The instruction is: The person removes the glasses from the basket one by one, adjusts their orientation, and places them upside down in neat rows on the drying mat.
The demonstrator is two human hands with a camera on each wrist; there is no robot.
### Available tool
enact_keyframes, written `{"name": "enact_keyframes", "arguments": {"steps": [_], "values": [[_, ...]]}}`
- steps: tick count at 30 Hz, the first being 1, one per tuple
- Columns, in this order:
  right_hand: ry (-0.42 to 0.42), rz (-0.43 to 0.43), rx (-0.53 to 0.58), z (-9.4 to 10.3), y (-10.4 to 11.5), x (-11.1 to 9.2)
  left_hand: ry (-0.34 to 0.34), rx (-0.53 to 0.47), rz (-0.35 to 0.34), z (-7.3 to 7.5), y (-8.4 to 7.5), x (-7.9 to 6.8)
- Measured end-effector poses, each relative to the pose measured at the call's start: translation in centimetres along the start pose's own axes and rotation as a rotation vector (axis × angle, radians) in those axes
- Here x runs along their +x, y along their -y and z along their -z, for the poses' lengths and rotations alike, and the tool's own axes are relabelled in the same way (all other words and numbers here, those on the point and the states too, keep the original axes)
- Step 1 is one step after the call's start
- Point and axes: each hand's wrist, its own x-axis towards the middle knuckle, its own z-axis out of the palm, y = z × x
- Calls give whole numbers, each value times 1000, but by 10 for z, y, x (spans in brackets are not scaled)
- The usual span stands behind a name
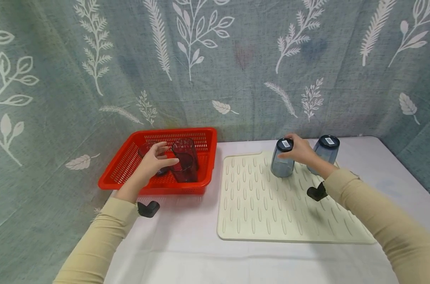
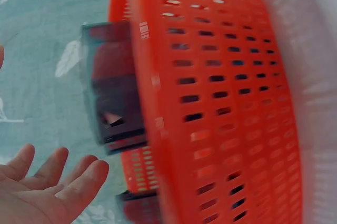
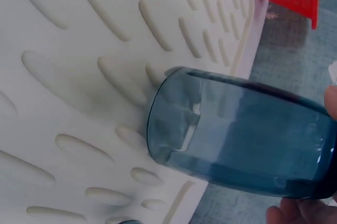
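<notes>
My right hand (image 1: 298, 150) grips an upside-down blue drinking glass (image 1: 282, 162) near its base, which has a white label. The glass's rim is at the pale drying mat (image 1: 250, 221); whether it touches cannot be told. In the right wrist view the blue glass (image 3: 242, 134) fills the middle, with only fingertips (image 3: 300, 211) at its base. A second upside-down blue glass (image 1: 327, 149) stands on the mat, partly behind my right hand. My left hand (image 1: 154, 161) hovers over the red basket (image 1: 210, 165), fingers apart and holding nothing. Beside it, glasses (image 1: 184, 169) sit inside the basket.
The basket stands on the white-covered table (image 1: 186, 244), left of the mat. A grey-green cloth with white leaf prints (image 1: 243, 79) hangs behind the table and along its left side. In the left wrist view, the slotted basket wall (image 2: 221, 92) hides part of the glasses.
</notes>
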Motion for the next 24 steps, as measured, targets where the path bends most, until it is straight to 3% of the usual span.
{"name": "enact_keyframes", "arguments": {"steps": [11,24], "values": [[-102,93,17,3,10,-14,-14,-22,112,-20,17,9],[-101,134,54,6,21,-40,0,-8,180,-30,25,16]]}}
